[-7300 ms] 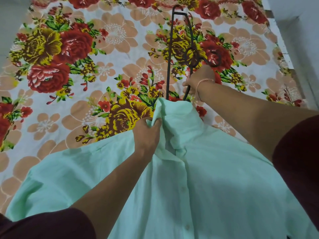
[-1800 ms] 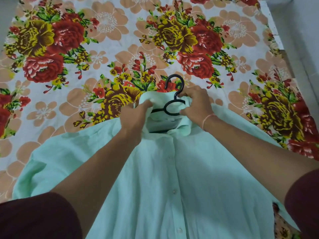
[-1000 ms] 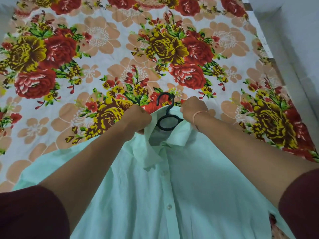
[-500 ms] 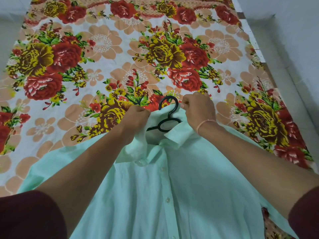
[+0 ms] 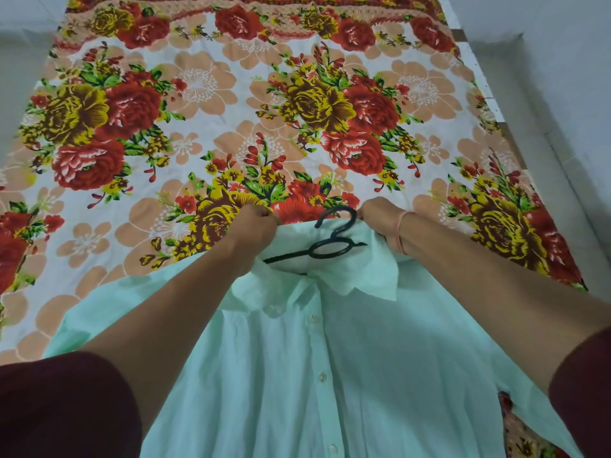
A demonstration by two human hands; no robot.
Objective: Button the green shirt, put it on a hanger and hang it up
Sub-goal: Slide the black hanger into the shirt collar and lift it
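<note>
The pale green shirt (image 5: 347, 365) lies buttoned-side up on the bed, collar away from me. A black hanger (image 5: 330, 241) sits inside the neck opening; its hook and loop stick out past the collar, and its arms are hidden under the cloth. My left hand (image 5: 253, 226) grips the back edge of the collar on the left of the hook. On the right of the hook, my right hand (image 5: 380, 219) grips the collar edge. Both hands hold the collar stretched wide.
A floral bedsheet (image 5: 231, 110) with red and yellow roses covers the bed beyond the shirt. A pale wall (image 5: 562, 77) runs along the bed's right side, and grey floor (image 5: 20, 44) shows at the far left.
The hanger went from my right hand above the bed into the shirt's neck. In the last second my hands spread apart along the collar, baring more of the hanger's loop and arm.
</note>
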